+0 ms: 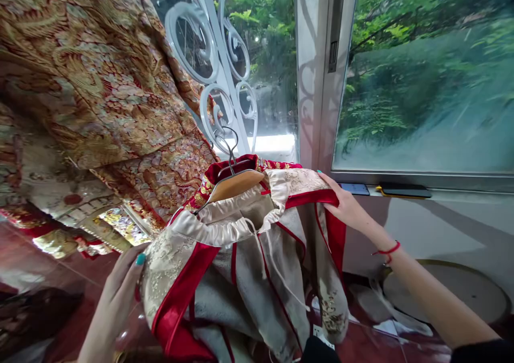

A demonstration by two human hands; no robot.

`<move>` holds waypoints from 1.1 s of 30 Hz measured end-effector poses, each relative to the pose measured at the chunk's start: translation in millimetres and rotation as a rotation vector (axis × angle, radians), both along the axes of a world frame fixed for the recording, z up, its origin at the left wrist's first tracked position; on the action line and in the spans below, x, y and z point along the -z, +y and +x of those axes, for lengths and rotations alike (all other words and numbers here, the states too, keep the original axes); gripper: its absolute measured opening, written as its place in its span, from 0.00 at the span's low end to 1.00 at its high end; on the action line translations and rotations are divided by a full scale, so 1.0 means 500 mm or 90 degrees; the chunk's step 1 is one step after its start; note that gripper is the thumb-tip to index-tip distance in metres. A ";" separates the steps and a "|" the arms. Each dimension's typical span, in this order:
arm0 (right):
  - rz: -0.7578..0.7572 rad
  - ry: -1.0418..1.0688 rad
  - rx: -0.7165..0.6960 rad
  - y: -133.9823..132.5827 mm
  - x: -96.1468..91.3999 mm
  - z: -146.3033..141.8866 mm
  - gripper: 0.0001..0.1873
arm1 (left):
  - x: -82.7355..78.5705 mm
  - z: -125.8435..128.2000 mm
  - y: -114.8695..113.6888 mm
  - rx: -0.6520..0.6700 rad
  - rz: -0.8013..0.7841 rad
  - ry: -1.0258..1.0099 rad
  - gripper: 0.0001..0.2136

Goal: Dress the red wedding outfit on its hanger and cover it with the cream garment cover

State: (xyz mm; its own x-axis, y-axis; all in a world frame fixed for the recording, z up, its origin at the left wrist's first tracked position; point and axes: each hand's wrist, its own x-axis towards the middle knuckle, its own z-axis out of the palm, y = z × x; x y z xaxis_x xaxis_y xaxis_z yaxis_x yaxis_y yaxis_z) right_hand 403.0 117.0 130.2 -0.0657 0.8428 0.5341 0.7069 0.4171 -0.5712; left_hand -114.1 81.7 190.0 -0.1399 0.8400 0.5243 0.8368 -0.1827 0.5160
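Observation:
A cream garment with red bands (pixel 257 266) hangs turned lining-outward, with a gathered neck, loose drawstrings and beaded embroidery. Inside its neck shows a wooden hanger (pixel 236 186), whose metal hook rises towards the white scroll ironwork (pixel 209 47). My left hand (pixel 120 285) pinches the embroidered shoulder on the left, its thumb in front and the other fingers partly hidden behind the cloth. On the opposite side my right hand (pixel 343 202) grips the upper edge beside a red band, the fingertips mostly out of sight. Behind the neck sits a red cloth with gold embroidery (pixel 201 194).
Large gold-and-red patterned brocade (pixel 96 84) hangs at the left. Behind stands a window (pixel 425 84) with trees outside. Two phone-like flat objects, one dark (pixel 405 190) and one bluish (pixel 355 188), lie on the sill. A round pale board (pixel 450 290) rests low at right.

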 end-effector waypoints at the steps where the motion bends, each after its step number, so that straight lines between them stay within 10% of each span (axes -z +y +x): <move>1: -0.014 0.012 0.003 0.001 0.000 -0.002 0.43 | -0.003 -0.002 0.001 0.022 -0.012 -0.014 0.32; 7: 0.025 -0.021 0.170 0.027 0.032 -0.025 0.37 | -0.066 0.181 -0.061 0.038 0.263 0.098 0.19; 13: 0.057 -0.108 0.096 0.049 -0.003 0.033 0.37 | -0.022 0.404 -0.008 0.262 0.151 0.327 0.23; 18: 0.106 0.000 0.135 0.056 -0.030 0.054 0.33 | 0.022 0.404 0.056 0.258 0.110 0.351 0.11; 23: 0.082 0.004 0.129 -0.023 -0.043 -0.007 0.36 | 0.074 0.405 -0.012 0.114 0.351 0.096 0.09; 26: 0.139 0.152 0.190 -0.090 -0.068 -0.090 0.23 | 0.143 0.438 -0.050 0.021 0.298 -0.087 0.10; 33: -0.230 0.295 -0.285 -0.088 -0.048 -0.277 0.11 | 0.210 0.493 -0.070 0.132 -0.026 -0.311 0.10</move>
State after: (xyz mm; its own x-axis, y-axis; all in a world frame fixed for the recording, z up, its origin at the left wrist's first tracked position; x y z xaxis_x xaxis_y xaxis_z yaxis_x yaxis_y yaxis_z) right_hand 264.7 73.2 154.3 -0.2789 0.9171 0.2850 0.1660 0.3383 -0.9263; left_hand 132.3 46.6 85.1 -0.1891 0.8940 0.4063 0.4453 -0.2907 0.8469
